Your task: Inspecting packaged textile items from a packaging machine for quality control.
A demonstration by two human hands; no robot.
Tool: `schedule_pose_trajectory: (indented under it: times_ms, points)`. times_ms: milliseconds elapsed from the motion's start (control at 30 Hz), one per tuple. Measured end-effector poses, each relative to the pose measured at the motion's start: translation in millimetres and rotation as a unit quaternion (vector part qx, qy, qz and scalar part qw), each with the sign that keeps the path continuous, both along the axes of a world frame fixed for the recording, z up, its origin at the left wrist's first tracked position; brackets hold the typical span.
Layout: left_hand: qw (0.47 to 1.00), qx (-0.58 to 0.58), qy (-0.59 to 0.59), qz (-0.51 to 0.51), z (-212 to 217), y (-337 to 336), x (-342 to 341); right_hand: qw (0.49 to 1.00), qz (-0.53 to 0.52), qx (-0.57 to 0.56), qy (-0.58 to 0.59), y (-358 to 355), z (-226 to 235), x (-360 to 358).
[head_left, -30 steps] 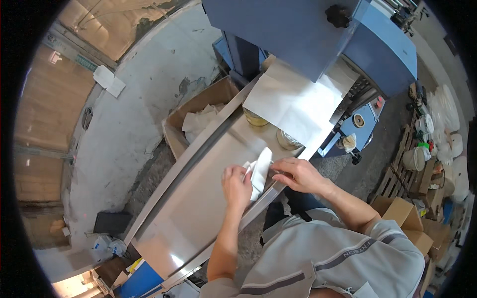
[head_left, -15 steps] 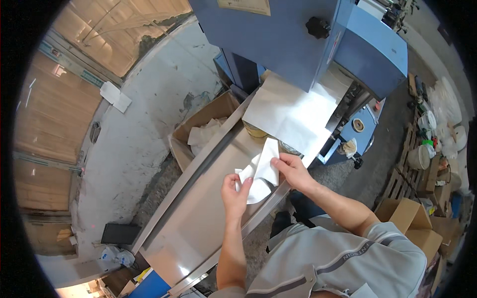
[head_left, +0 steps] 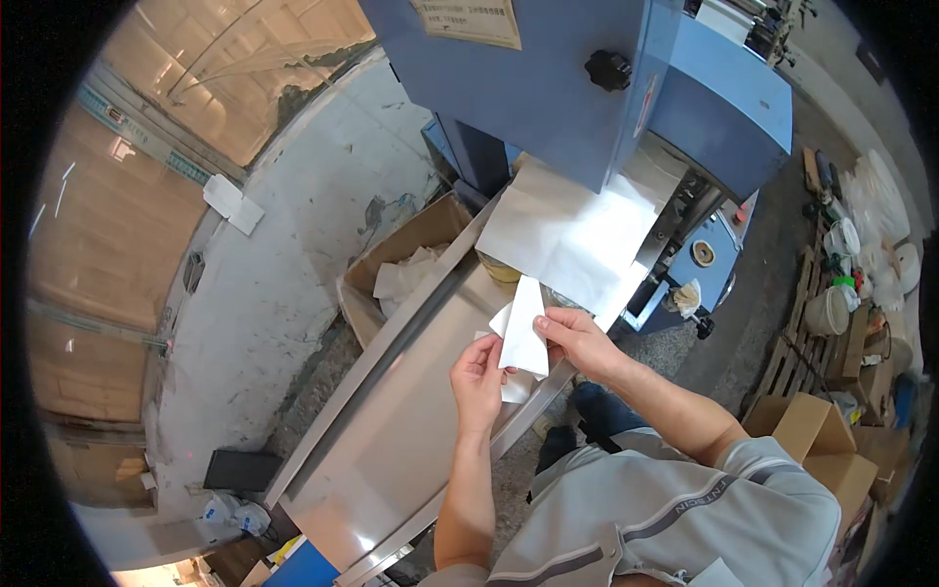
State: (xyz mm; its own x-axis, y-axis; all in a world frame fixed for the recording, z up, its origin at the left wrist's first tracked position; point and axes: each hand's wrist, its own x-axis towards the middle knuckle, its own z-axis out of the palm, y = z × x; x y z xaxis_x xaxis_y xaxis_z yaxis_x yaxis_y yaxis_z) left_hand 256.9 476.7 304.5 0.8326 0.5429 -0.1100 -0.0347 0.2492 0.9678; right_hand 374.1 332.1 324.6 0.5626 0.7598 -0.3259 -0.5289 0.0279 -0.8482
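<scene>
Between my two hands is a folded piece of white paper (head_left: 523, 338), held above the metal table. My left hand (head_left: 477, 386) pinches its lower left side, with thumb and fingertips closed on a fold. On the other side, my right hand (head_left: 584, 344) grips the right edge between thumb and fingers. Parts of the paper are hidden behind its front panel and my left fingertips. Just beyond lies a broad white sheet (head_left: 548, 220), with a yellowish round object (head_left: 499, 268) partly under its near edge.
The long metal table (head_left: 391, 430) has a raised rail along its left. A blue machine (head_left: 518, 88) with a black knob (head_left: 608, 69) rises at the far end. Left of the rail sits a cardboard box (head_left: 360, 311) holding white paper. An open carton (head_left: 817, 440) stands at right.
My left hand has moved slightly right, closer to my right hand. The paper's front panel now hangs lower and covers more of the flaps behind it.
</scene>
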Motion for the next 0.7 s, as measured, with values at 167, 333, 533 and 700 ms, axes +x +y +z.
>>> schedule_pose_trajectory:
  times_ms: [167,333,533,700]
  points:
    - [0.999,0.032,0.030,0.032,8.8,-1.2,1.8,0.989,-0.095,-0.008,-0.114,-0.2,-1.6,0.1]
    - [0.975,0.202,0.038,0.089,27.3,-5.8,-0.3,0.873,-0.164,-0.046,-0.456,-18.1,35.1,-0.3]
    - [0.935,0.351,-0.030,0.044,55.5,-28.7,8.5,0.927,-0.027,-0.002,-0.374,-5.7,42.8,-15.8]
    - [0.948,0.317,-0.009,0.029,47.5,-28.7,10.0,0.931,0.000,-0.064,-0.360,-11.3,41.3,-9.9]
